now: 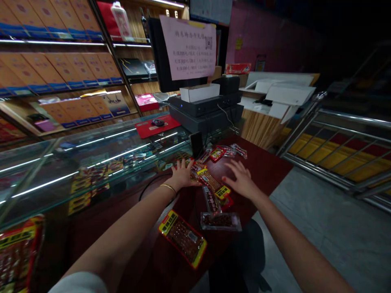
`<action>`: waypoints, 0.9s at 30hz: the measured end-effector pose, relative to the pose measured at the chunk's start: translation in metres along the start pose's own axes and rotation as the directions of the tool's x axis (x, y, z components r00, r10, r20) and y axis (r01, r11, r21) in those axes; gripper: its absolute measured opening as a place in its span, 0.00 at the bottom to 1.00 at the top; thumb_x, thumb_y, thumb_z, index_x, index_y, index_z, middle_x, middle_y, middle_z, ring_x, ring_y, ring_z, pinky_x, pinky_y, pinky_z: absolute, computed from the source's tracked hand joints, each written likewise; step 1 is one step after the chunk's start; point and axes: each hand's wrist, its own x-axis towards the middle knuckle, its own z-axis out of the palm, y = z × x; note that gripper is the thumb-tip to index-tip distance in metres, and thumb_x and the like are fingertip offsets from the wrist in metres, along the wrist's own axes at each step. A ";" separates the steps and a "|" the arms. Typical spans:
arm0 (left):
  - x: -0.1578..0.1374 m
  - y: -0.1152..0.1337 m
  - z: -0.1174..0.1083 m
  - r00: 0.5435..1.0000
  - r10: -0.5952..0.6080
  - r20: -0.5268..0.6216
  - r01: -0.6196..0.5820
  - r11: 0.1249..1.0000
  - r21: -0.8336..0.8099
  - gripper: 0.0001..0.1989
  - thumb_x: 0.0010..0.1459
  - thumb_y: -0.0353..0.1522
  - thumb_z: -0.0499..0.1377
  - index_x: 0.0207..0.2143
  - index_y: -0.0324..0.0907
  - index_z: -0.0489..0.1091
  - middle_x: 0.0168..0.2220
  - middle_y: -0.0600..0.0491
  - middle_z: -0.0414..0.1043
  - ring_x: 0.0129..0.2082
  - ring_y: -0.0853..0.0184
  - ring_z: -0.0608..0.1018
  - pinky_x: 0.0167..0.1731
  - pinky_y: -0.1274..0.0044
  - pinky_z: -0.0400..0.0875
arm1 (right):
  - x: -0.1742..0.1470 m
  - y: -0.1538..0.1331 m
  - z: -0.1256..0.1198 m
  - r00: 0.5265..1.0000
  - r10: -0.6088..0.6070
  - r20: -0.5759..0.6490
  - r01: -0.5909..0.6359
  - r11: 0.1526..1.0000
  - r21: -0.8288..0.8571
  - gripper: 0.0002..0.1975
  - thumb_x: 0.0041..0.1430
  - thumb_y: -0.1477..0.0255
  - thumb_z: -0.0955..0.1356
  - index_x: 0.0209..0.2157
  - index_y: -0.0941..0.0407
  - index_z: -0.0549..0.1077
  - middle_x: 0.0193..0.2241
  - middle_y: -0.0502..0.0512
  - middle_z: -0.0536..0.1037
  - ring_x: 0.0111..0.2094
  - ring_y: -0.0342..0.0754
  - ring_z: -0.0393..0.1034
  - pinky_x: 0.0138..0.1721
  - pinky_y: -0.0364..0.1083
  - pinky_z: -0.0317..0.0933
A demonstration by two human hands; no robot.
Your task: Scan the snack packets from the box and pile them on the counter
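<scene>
Fingers spread, my left hand (182, 175) reaches over the left side of a loose pile of snack packets on the dark red counter (259, 167). My right hand (240, 178) is open too, just right of a long packet with a yellow end (214, 184); I cannot tell whether it touches. Below that lie a narrow dark packet (211, 200) and a clear packet of dark pieces (221, 220). Closer to me is a red-and-yellow snack packet (183, 238), apart from both hands. A small red packet (217, 153) lies behind the pile.
A dark upright device (197, 145) stands behind the pile. To the left runs a glass display case (100, 150) with a mouse (158, 122) on a red mat. A monitor (159, 57) carries a paper sign. Metal railing (342, 150) stands at right; another snack packet (18, 252) is lower left.
</scene>
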 end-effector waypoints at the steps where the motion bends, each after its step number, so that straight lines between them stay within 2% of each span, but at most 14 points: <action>1: 0.003 -0.003 0.004 1.000 -0.014 0.011 0.014 1.000 -0.005 0.68 0.36 0.61 0.69 0.73 0.46 0.44 0.73 0.26 0.39 0.70 0.26 0.46 0.59 0.37 0.46 | 0.028 0.004 -0.009 0.997 0.060 -0.043 -0.060 0.998 -0.003 0.37 0.64 0.45 0.62 0.70 0.43 0.58 0.75 0.56 0.47 0.74 0.66 0.37 0.67 0.70 0.42; 3: 0.002 -0.007 0.010 1.000 -0.016 0.010 0.016 1.000 0.007 0.64 0.40 0.60 0.68 0.73 0.48 0.45 0.72 0.27 0.42 0.70 0.28 0.51 0.59 0.39 0.51 | 0.086 0.009 -0.021 0.982 0.173 -0.081 -0.174 0.985 -0.002 0.40 0.64 0.41 0.59 0.71 0.45 0.57 0.75 0.63 0.44 0.73 0.75 0.34 0.63 0.77 0.40; 5: -0.006 -0.005 0.010 1.000 -0.006 -0.025 0.007 0.998 0.064 0.57 0.45 0.59 0.66 0.72 0.49 0.48 0.71 0.29 0.48 0.68 0.32 0.58 0.59 0.44 0.55 | 0.134 0.007 -0.021 0.966 0.250 -0.058 -0.251 0.968 0.002 0.44 0.61 0.37 0.57 0.70 0.46 0.59 0.74 0.66 0.44 0.71 0.82 0.35 0.59 0.81 0.40; 8: -0.020 0.005 0.006 0.997 0.020 -0.074 -0.007 0.984 0.180 0.41 0.57 0.50 0.61 0.69 0.48 0.55 0.64 0.34 0.63 0.60 0.41 0.71 0.56 0.52 0.64 | 0.172 -0.006 -0.001 0.961 0.277 0.011 -0.277 0.961 -0.012 0.44 0.58 0.34 0.56 0.67 0.44 0.64 0.74 0.65 0.48 0.70 0.85 0.36 0.57 0.84 0.37; 10: -0.025 0.011 0.003 0.997 0.039 -0.069 -0.022 0.972 0.232 0.32 0.62 0.40 0.56 0.68 0.47 0.58 0.56 0.37 0.70 0.52 0.47 0.77 0.50 0.58 0.69 | 0.174 -0.014 0.016 0.966 0.254 0.038 -0.253 0.967 -0.034 0.44 0.56 0.34 0.60 0.66 0.43 0.67 0.73 0.63 0.50 0.70 0.85 0.36 0.58 0.84 0.34; 12: -0.028 0.016 0.000 0.997 0.056 -0.045 -0.043 0.965 0.257 0.29 0.63 0.35 0.53 0.67 0.47 0.58 0.50 0.39 0.73 0.47 0.50 0.79 0.46 0.62 0.72 | 0.164 -0.017 0.030 0.976 0.216 0.039 -0.214 0.975 -0.059 0.43 0.55 0.36 0.63 0.66 0.43 0.66 0.73 0.62 0.52 0.70 0.83 0.37 0.58 0.84 0.33; 14: -0.028 0.017 -0.003 0.997 0.073 -0.041 -0.060 0.966 0.252 0.28 0.63 0.34 0.54 0.66 0.49 0.59 0.48 0.40 0.73 0.47 0.50 0.79 0.45 0.63 0.72 | 0.148 -0.013 0.036 0.987 0.158 0.036 -0.154 0.985 -0.081 0.40 0.55 0.40 0.66 0.65 0.43 0.67 0.72 0.59 0.56 0.70 0.80 0.41 0.60 0.82 0.35; 17: -0.028 0.015 -0.006 0.994 0.090 -0.065 -0.077 0.981 0.179 0.29 0.60 0.41 0.59 0.64 0.50 0.62 0.54 0.40 0.69 0.52 0.49 0.77 0.50 0.62 0.71 | 0.125 0.000 0.032 0.997 0.055 0.057 -0.049 0.994 -0.100 0.32 0.55 0.48 0.71 0.60 0.44 0.72 0.66 0.57 0.66 0.67 0.74 0.51 0.62 0.77 0.42; 19: -0.025 0.011 -0.010 0.994 0.097 -0.057 -0.091 0.990 0.106 0.36 0.55 0.47 0.64 0.64 0.49 0.62 0.63 0.38 0.61 0.57 0.46 0.73 0.54 0.61 0.70 | 0.113 0.011 0.023 0.997 -0.003 0.081 0.012 0.995 -0.100 0.30 0.53 0.51 0.73 0.56 0.46 0.75 0.64 0.57 0.69 0.66 0.71 0.55 0.63 0.72 0.47; 21: -0.019 0.005 -0.017 0.995 0.099 -0.004 -0.099 0.995 0.028 0.49 0.48 0.54 0.67 0.68 0.46 0.56 0.70 0.36 0.49 0.63 0.42 0.67 0.59 0.60 0.66 | 0.108 0.021 0.012 0.993 -0.053 0.104 0.062 0.994 -0.087 0.29 0.52 0.51 0.74 0.55 0.45 0.75 0.67 0.54 0.65 0.66 0.66 0.57 0.64 0.66 0.50; 23: -0.009 -0.004 -0.026 0.985 0.152 0.085 -0.148 0.988 -0.051 0.56 0.49 0.57 0.64 0.72 0.43 0.47 0.73 0.36 0.43 0.69 0.43 0.60 0.63 0.61 0.61 | 0.107 0.032 0.002 0.992 -0.067 0.105 0.075 0.995 -0.071 0.32 0.56 0.48 0.72 0.61 0.41 0.70 0.72 0.51 0.56 0.69 0.63 0.54 0.66 0.61 0.51; 25: 0.005 -0.013 -0.035 0.952 0.264 0.155 -0.252 0.963 -0.093 0.52 0.54 0.57 0.59 0.73 0.44 0.45 0.74 0.38 0.43 0.71 0.46 0.55 0.67 0.61 0.54 | 0.112 0.044 -0.006 0.997 -0.008 0.082 0.013 0.998 -0.069 0.41 0.59 0.45 0.69 0.69 0.43 0.59 0.74 0.57 0.48 0.72 0.66 0.47 0.66 0.63 0.50; 27: 0.019 -0.018 -0.041 0.907 0.369 0.204 -0.364 0.929 -0.066 0.47 0.56 0.53 0.60 0.73 0.49 0.48 0.75 0.43 0.42 0.72 0.46 0.51 0.68 0.57 0.49 | 0.119 0.053 -0.009 0.993 0.088 0.082 -0.081 0.993 -0.083 0.50 0.56 0.44 0.71 0.72 0.52 0.54 0.73 0.69 0.47 0.71 0.73 0.45 0.64 0.67 0.52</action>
